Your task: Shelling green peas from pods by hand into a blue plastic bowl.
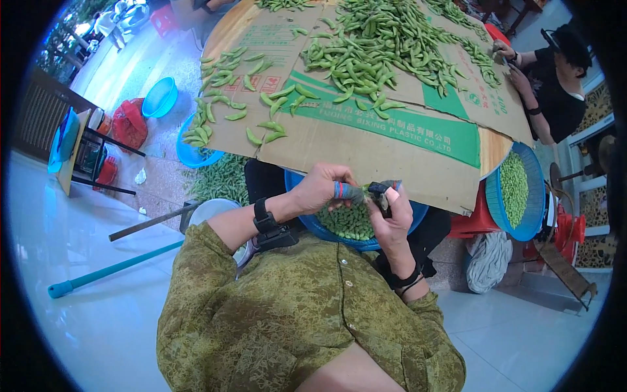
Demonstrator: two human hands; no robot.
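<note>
My left hand [320,189] and my right hand [393,225] meet just in front of the table edge, fingers pinched together. A sliver of green between the fingertips looks like a soybean pod [368,190], mostly hidden by the fingers. Dark covers wrap some fingertips on both hands. Directly below sits a blue basin [418,215] holding shelled green beans [346,225]. Flattened cardboard [392,175] covers the table ahead, with a big heap of green pods [372,49] at its far side and loose pods [271,134] nearer on the left.
Across the table's right side, a person [562,85] handles something small. A blue basket of beans [514,189] stands at right. Pods lie on the floor [222,179] at left, near a blue basin [160,98], a red bag [129,124] and a teal pole [117,268].
</note>
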